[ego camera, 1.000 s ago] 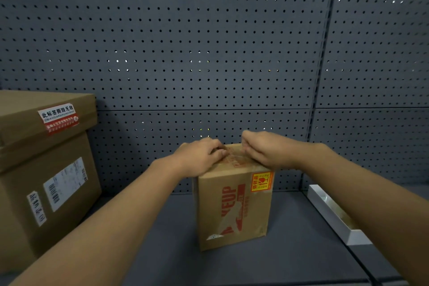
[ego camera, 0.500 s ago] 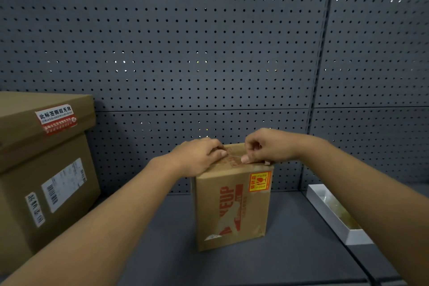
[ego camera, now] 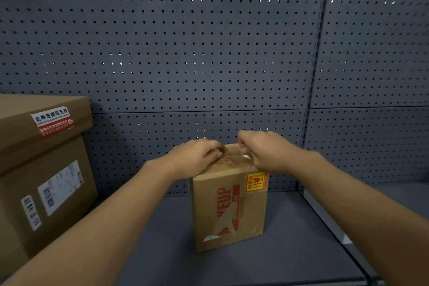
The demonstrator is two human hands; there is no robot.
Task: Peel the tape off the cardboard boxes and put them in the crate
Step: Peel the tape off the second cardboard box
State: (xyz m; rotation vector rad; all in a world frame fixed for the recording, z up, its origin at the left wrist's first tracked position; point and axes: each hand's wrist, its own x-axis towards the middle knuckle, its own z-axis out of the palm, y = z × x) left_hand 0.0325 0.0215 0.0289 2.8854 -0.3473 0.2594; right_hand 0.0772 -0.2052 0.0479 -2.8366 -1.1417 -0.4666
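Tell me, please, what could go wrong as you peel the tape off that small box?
The clear tape pinched by the right hand may tear, leaving strips behind. The small cardboard box stands tall and narrow; a hard pull might tip it if the left hand pressing its top slips.

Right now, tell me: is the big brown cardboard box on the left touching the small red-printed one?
No. The big box stands apart from the small box, grey shelf between.
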